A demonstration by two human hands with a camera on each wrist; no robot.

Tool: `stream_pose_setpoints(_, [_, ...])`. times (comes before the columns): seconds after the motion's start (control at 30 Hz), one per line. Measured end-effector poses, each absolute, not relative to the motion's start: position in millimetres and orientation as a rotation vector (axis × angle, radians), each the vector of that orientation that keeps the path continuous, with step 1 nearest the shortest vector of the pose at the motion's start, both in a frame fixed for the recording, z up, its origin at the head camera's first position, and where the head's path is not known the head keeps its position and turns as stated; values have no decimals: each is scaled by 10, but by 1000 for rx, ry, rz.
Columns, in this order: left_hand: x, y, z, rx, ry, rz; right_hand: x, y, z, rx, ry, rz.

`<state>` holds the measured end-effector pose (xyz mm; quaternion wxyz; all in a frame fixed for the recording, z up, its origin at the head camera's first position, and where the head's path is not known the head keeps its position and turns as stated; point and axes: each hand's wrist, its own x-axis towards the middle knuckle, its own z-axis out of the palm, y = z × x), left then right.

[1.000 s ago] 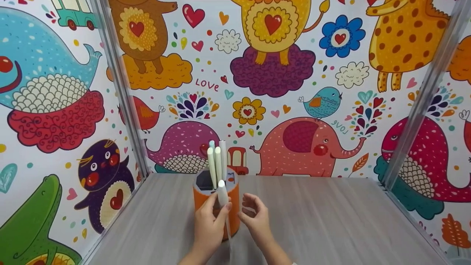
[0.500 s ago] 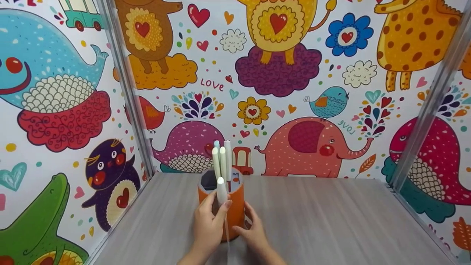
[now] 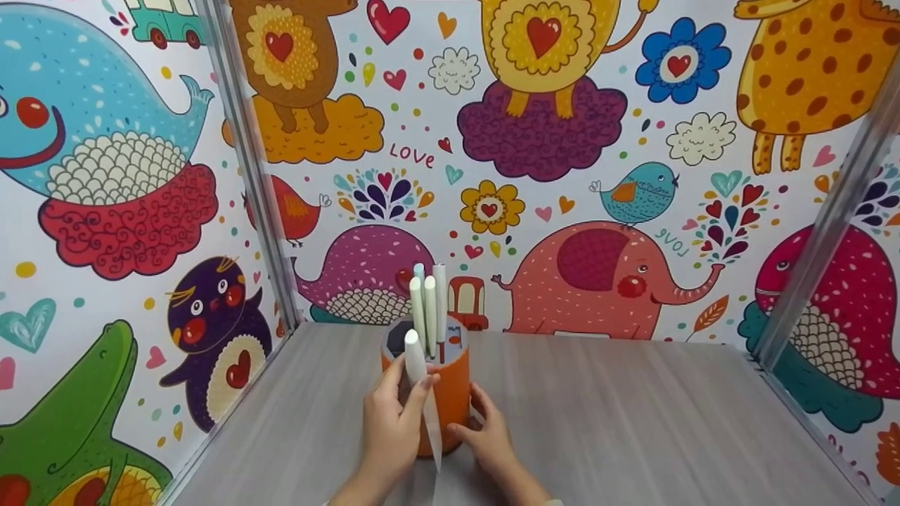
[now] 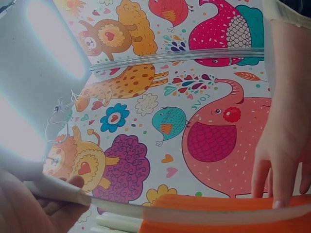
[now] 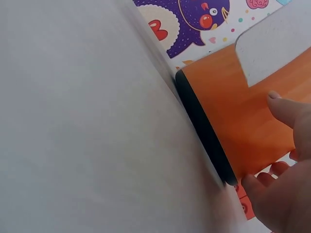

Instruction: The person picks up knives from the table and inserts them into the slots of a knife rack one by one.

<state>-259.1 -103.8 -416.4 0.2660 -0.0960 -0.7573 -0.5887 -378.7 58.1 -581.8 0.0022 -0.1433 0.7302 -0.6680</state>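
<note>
In the head view, my left hand [image 3: 390, 414] grips a knife [image 3: 415, 358] by its white handle, thumb on the near side. Its pale blade [image 3: 434, 437] slants downward in front of an orange cylindrical knife block [image 3: 455, 393]. My right hand [image 3: 489, 432] holds the block's lower right side, thumb at the front and fingers round the side. The right wrist view shows the thumb [image 5: 286, 109] against the orange wall, near the black base [image 5: 204, 128]. In the left wrist view the knife blade [image 4: 194, 214] crosses in front of the block [image 4: 175, 201].
Several pale handles [image 3: 417, 302] stand upright out of the block's grey top. The block stands on a grey wood-grain table [image 3: 619, 422]. Cartoon-printed walls [image 3: 436, 204] with metal corner strips [image 3: 256, 169] enclose the back and sides. Bright lamps [image 4: 56, 39] show in the left wrist view.
My right hand has moved left onto the block's side and stayed there. The knife has tilted, its handle end leaning left, and its blade now shows broader. The head view has shifted slightly.
</note>
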Motion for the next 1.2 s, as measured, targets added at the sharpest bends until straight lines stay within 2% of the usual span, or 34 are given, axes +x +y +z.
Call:
stream_pose_setpoints(0.53, [-2450, -1065, -3881, -253, -1776, -1591, -3914, 645, -5841, -609, 2226, -2117])
stream_pose_setpoints(0.83, [-2403, -1038, -3641, -238, -1689, -1585, -3869, 620, -5847, -518, 2235, -2055])
stream_pose_setpoints(1.2, [-2448, -969, -3379, -337, -1642, -1583, -3854, 620, -5840, -464, 2232, -2052])
